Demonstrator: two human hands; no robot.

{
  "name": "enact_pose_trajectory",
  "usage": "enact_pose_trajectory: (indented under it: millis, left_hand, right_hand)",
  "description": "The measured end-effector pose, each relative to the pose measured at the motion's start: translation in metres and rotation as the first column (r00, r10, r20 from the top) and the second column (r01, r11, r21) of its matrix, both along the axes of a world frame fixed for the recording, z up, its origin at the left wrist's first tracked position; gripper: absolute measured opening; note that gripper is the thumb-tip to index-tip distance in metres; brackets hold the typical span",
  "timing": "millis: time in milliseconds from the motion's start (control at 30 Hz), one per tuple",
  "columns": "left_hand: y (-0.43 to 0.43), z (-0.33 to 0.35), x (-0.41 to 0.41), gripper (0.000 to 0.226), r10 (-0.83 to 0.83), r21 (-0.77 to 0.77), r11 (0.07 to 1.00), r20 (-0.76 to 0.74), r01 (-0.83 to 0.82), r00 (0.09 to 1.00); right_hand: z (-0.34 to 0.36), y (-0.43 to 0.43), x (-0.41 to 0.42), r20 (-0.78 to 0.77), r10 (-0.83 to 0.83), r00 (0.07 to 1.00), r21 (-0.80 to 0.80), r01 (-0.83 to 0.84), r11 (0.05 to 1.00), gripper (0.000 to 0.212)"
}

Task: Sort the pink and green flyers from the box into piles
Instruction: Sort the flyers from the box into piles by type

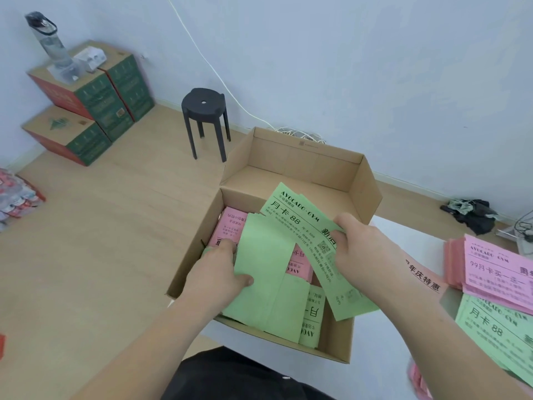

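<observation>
Over the box, left fingers and right fingers pinch green flyers.

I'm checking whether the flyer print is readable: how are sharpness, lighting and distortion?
Head view: soft, even light, no glare; large print on the green flyer in the right hand reads clearly, fine print is soft; wide-angle bends the edges; the water bottle smears.

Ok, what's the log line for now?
left hand holds green flyers | right hand holds printed green flyer | both over box | pink pile at right
</observation>
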State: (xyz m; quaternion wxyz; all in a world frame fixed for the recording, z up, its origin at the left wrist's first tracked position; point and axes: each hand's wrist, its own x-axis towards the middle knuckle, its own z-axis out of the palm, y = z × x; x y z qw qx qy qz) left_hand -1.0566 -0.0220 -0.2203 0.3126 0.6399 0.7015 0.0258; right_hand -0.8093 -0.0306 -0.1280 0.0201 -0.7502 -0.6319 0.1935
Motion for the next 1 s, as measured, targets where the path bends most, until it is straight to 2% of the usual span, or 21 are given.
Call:
enact_pose_trajectory:
  millis: [133, 233, 300, 367, 433, 533, 600, 700, 767, 867, 1000]
  left_hand:
    - [0.004, 0.007, -0.009, 0.013, 0.005, 0.000, 1.000, 0.185, -0.005, 0.983]
    - [0.011, 0.026, -0.019, 0.006, -0.026, 0.154, 0.988, 0.193, -0.004, 0.981]
    - [0.014, 0.041, -0.025, 0.015, -0.135, 0.324, 0.942, 0.143, 0.082, 0.981]
    - [0.012, 0.054, -0.029, 0.019, -0.285, 0.509, 0.828, 0.018, 0.237, 0.958]
    - [0.004, 0.059, -0.031, 0.009, -0.377, 0.605, 0.710, -0.106, 0.361, 0.920]
    - [-0.013, 0.043, -0.028, 0.008, -0.518, 0.539, 0.663, -0.172, 0.520, 0.838]
    - [-0.024, 0.029, -0.028, 0.020, -0.573, 0.398, 0.705, -0.168, 0.587, 0.802]
    - [-0.031, 0.021, -0.029, 0.052, -0.488, 0.228, 0.846, -0.032, 0.482, 0.872]
    - [-0.028, 0.019, -0.031, 0.050, -0.432, 0.219, 0.879, -0.008, 0.423, 0.902]
    - [-0.019, 0.013, -0.029, 0.055, -0.411, 0.206, 0.885, -0.080, 0.419, 0.908]
    - [-0.001, 0.002, -0.012, 0.085, -0.499, 0.117, 0.845, -0.184, 0.523, 0.847]
  right_hand:
    - [0.001, -0.004, 0.004, 0.039, -0.003, 0.999, 0.031, 0.002, 1.000, 0.015]
    - [0.006, -0.004, 0.009, 0.057, -0.025, 0.998, 0.089, 0.020, 0.996, 0.010]
    - [0.012, -0.003, 0.015, 0.061, -0.059, 0.996, 0.152, 0.049, 0.987, 0.007]
    - [0.018, -0.002, 0.020, 0.073, -0.084, 0.994, 0.214, 0.067, 0.975, 0.008]
    - [0.024, -0.003, 0.023, 0.102, -0.111, 0.989, 0.261, 0.081, 0.962, 0.011]
    - [0.028, -0.005, 0.025, 0.129, -0.138, 0.982, 0.287, 0.096, 0.953, 0.015]
    - [0.024, -0.007, 0.022, 0.128, -0.129, 0.983, 0.261, 0.092, 0.961, 0.014]
    - [0.017, -0.009, 0.020, 0.130, -0.115, 0.985, 0.193, 0.089, 0.977, 0.011]
    - [0.015, -0.009, 0.021, 0.136, -0.082, 0.987, 0.134, 0.064, 0.989, 0.009]
    - [0.015, -0.006, 0.015, 0.084, -0.005, 0.996, 0.034, 0.002, 0.999, 0.005]
    - [0.012, -0.005, 0.002, 0.051, 0.069, 0.996, -0.010, -0.069, 0.998, 0.013]
